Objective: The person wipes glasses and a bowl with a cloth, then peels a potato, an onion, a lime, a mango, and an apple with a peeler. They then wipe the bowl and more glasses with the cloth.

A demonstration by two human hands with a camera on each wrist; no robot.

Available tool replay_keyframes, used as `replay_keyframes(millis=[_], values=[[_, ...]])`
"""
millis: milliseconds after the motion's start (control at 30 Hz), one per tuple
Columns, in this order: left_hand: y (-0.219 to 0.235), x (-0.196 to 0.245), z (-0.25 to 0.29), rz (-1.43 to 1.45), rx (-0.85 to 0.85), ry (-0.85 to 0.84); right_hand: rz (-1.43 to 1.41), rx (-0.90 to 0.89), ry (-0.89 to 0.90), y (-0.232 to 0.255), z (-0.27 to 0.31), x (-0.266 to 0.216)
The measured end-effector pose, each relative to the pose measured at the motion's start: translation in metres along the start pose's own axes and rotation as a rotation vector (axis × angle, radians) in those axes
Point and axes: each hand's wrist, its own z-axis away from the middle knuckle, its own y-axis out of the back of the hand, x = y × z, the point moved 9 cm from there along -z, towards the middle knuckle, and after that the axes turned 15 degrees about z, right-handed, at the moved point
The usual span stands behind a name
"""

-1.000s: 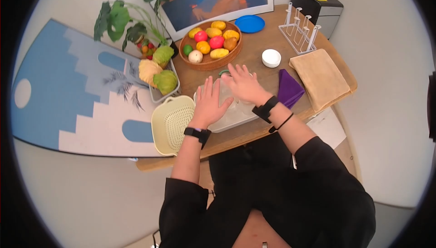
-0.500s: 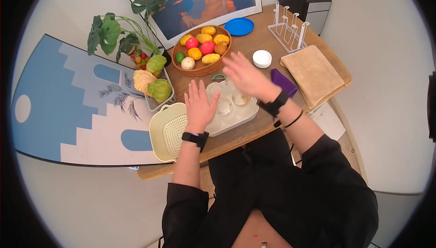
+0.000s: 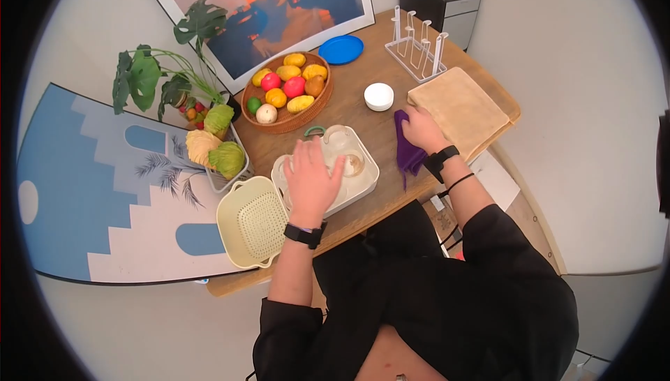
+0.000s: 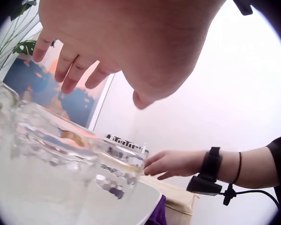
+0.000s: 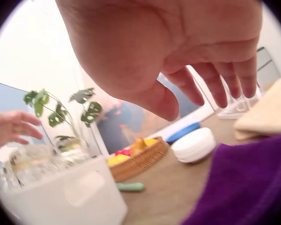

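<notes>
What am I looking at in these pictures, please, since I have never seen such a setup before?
There is no machine here, just a person working bare-handed. The wide, downward picture is taken from the person's head; the two close ones, each with a hand near the top, are taken from the left and right wrists.

On the wooden table are a white bin holding clear glasses, a pale yellow colander, a wicker basket of fruit, white dishes, a blue plate, a purple cloth and a tan cloth.

The left hand is over the glasses, the right hand over the purple cloth; neither appears to hold anything.
</notes>
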Motion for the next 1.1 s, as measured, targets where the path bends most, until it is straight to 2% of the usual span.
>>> replay_keyframes(millis=[33,67,100,133,167,200,300,333,400,433,500,533,600,633,700,767,800,867,933,1000,1100], values=[[-0.008,0.01,-0.002,0.019,-0.077,-0.001,0.17,-0.052,-0.073,-0.021,0.002,0.028],[-0.018,0.019,-0.004,0.038,-0.155,-0.002,0.174,-0.043,-0.078,-0.019,0.002,0.032],[-0.022,0.027,-0.006,0.042,-0.152,-0.01,0.223,-0.185,-0.141,-0.029,0.006,0.043],[-0.034,0.03,-0.006,-0.002,-0.231,0.014,0.268,-0.33,-0.205,-0.041,0.014,0.055],[-0.044,0.031,-0.006,-0.049,-0.308,0.037,0.292,-0.325,-0.22,-0.046,0.016,0.059],[-0.046,0.034,-0.008,-0.048,-0.307,0.028,0.291,-0.319,-0.227,-0.051,0.014,0.063],[-0.052,0.033,-0.006,-0.077,-0.36,0.088,0.106,-0.427,-0.309,-0.083,0.009,0.084],[-0.049,0.034,-0.007,-0.077,-0.358,0.073,0.104,-0.425,-0.309,-0.074,0.007,0.082],[-0.046,0.034,-0.005,-0.079,-0.354,0.059,-0.322,-0.686,-0.585,-0.069,0.027,0.079],[-0.04,0.039,-0.005,-0.05,-0.286,0.013,-0.322,-0.686,-0.584,-0.072,0.028,0.083],[-0.033,0.044,-0.008,-0.021,-0.215,-0.03,-1.08,-0.575,-0.561,-0.084,0.024,0.074],[-0.029,0.047,-0.01,0.054,-0.171,-0.045,-1.079,-0.578,-0.558,-0.068,0.032,0.063],[-0.021,0.052,-0.014,0.13,-0.13,-0.059,-1.586,-0.414,-0.368,0.019,0.044,0.003],[-0.017,0.054,-0.017,0.145,-0.115,-0.057,-1.586,-0.413,-0.373,0.034,0.054,-0.01],[-0.017,0.055,-0.022,0.163,-0.117,-0.06,-1.64,-0.414,-0.251,0.057,0.07,-0.038],[-0.04,0.041,-0.021,0.057,-0.371,0.041,-1.627,-0.414,-0.296,0.06,0.084,-0.051],[-0.041,0.039,-0.02,0.056,-0.373,0.041,-1.608,-0.42,-0.329,0.058,0.089,-0.053],[-0.055,0.029,-0.013,0.04,-0.52,0.085,-1.614,-0.374,-0.356,0.049,0.089,-0.046],[-0.057,0.026,-0.008,0.037,-0.541,0.081,-1.561,-0.26,-0.463,0.043,0.089,-0.024],[-0.057,0.024,-0.007,0.032,-0.557,0.079,-1.558,-0.285,-0.443,0.035,0.086,-0.02],[-0.051,0.036,-0.014,0.024,-0.604,-0.016,-1.483,-0.385,-0.528,0.031,0.089,-0.001]])
